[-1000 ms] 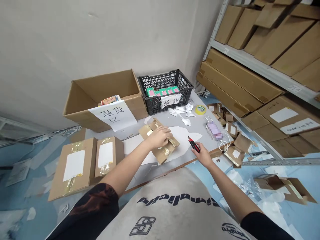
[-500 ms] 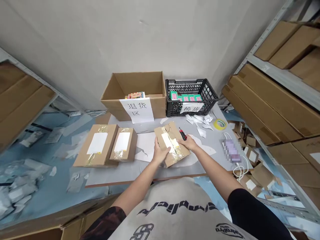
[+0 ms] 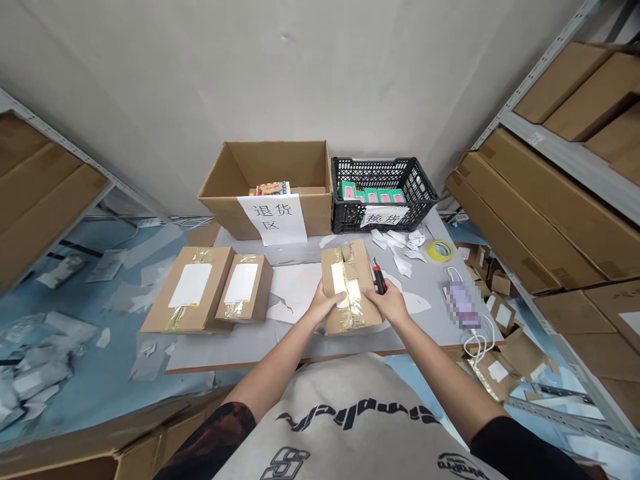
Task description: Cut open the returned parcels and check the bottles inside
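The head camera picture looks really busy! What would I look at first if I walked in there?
You'd probably spot the taped cardboard parcel in the middle of the table first, with the left hand and right hand on it and a red utility knife beside it. Behind it, by the wall, are an open cardboard box with a white paper sign and a black plastic crate of pink and green packets. Flat brown cardboard boxes fill the shelves on the right.

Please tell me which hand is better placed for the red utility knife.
Probably the right hand: it rests on the parcel beside the knife; the left hand is on the parcel's other side.
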A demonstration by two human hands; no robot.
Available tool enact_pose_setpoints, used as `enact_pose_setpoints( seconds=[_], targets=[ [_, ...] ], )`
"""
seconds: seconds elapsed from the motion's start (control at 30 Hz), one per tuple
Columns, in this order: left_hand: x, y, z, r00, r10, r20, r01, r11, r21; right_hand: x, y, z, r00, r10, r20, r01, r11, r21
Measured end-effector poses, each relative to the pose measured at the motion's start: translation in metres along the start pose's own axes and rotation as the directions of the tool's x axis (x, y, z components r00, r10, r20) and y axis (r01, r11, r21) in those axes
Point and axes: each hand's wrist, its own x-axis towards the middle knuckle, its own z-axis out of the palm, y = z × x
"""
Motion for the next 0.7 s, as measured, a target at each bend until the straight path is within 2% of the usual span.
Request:
enact_pose_setpoints(
  seconds=[0.13, 0.23, 0.3, 0.37, 0.47, 0.6, 0.63, 0.7],
  targets=[
    [0.003, -0.002, -0.012, 0.999, -0.03, -0.018, 0.03, 1.0, -0.004, -0.012, -0.004, 0.013, 1.0, -0.015, -0.008, 0.015, 0.997, 0.082],
    [0.002, 0.0, -0.026, 0.997, -0.054, -0.053, 0.058, 0.996, 0.066, -0.006, 0.004, 0.02, 0.999, -0.033, 0.033, 0.022, 0.961, 0.276],
    [0.0, 0.003, -0.035, 0.993, -0.068, -0.093, 0.081, 0.985, 0.149, 0.005, 0.017, 0.019, 0.998, 0.055, 0.03, -0.062, 0.897, 0.438],
    [-0.003, 0.006, -0.041, 0.993, -0.055, -0.108, 0.08, 0.966, 0.247, 0.015, 0.035, 0.015, 0.977, 0.213, 0.009, -0.184, 0.82, 0.541],
    [-0.008, 0.006, -0.045, 0.993, 0.05, -0.109, 0.003, 0.901, 0.434, 0.024, 0.058, 0.015, 0.941, 0.331, 0.074, -0.312, 0.756, 0.576],
    [-0.008, 0.008, -0.051, 0.97, 0.219, -0.108, -0.101, 0.761, 0.641, 0.02, 0.066, 0.027, 0.918, 0.308, 0.25, -0.397, 0.696, 0.599],
    [-0.008, 0.009, -0.054, 0.972, 0.215, -0.095, -0.105, 0.758, 0.643, 0.018, 0.064, 0.03, 0.917, 0.296, 0.268, -0.399, 0.687, 0.607],
    [-0.008, 0.013, -0.064, 0.987, 0.112, -0.112, -0.027, 0.819, 0.574, 0.014, 0.061, 0.033, 0.921, 0.274, 0.276, -0.389, 0.678, 0.624]
  ],
)
